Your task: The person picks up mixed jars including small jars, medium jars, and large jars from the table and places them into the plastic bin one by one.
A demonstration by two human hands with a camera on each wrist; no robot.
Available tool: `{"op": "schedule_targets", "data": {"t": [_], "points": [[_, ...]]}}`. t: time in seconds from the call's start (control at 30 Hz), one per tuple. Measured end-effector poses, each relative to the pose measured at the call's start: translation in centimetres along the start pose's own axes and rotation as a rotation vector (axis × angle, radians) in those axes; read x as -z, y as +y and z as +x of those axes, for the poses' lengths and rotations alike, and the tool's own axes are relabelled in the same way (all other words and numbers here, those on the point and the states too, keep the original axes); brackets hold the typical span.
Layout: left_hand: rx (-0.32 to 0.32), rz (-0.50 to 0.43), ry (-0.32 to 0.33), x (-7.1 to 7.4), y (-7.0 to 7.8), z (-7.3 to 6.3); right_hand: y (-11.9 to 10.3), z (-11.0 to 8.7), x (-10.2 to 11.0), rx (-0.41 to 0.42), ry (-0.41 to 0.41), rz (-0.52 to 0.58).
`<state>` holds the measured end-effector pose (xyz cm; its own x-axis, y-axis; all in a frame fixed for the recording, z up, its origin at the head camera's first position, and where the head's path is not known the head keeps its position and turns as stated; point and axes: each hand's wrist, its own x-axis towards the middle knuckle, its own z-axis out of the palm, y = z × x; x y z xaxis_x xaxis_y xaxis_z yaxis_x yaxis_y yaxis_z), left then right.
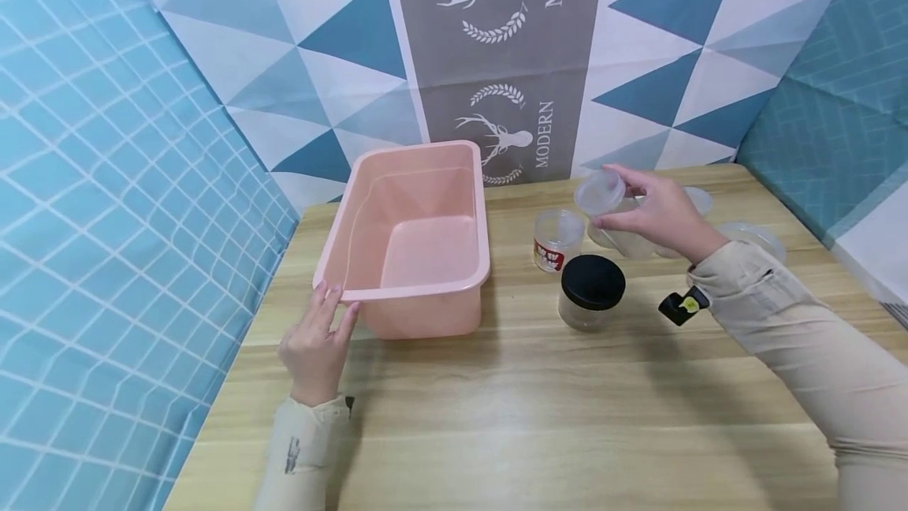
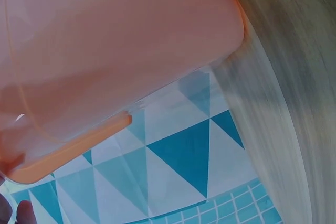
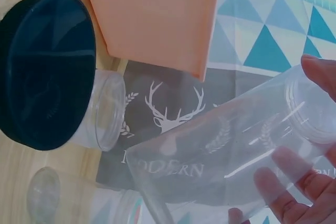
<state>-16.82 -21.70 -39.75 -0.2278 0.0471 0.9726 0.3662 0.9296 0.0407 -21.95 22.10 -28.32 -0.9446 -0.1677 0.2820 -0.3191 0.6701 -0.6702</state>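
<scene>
In the head view, your left hand [image 1: 315, 349] touches the pink tub [image 1: 429, 314] at its near-left corner, fingers relaxed; your right hand [image 1: 663, 215] grips a clear jar [image 1: 600, 192] beyond the black-lidded jar [image 1: 593, 282]. Left wrist: fingertips [image 2: 25, 213] beside the pink tub. Right wrist: thumb and fingers curl round the clear jar.

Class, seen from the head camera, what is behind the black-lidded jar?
Behind the black-lidded jar stands a clear jar with a red label, slightly left; farther back and right, the right grip holds a clear container. The tabletop directly behind the black lid is hidden.
</scene>
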Motion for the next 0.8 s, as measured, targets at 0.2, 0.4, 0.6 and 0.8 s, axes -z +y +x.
{"op": "schedule_targets", "data": {"t": [0.2, 0.4, 0.6, 0.8], "points": [[0.004, -0.003, 0.012, 0.0, 0.0, -0.3, -0.7, 0.4, 0.1, -0.011, -0.006, 0.007], [0.008, -0.005, 0.014, -0.2, 0.0, -0.3, -1.5, 0.6, 0.0, -0.015, -0.030, 0.010], [0.006, 0.000, 0.011, -0.2, 0.0, -0.3, -2.3, 1.2, 0.0, 0.025, -0.032, -0.037], [-0.010, 0.011, 0.000, -0.1, -0.2, 0.0, -3.1, 2.0, 0.3, 0.037, -0.050, -0.066]]}}
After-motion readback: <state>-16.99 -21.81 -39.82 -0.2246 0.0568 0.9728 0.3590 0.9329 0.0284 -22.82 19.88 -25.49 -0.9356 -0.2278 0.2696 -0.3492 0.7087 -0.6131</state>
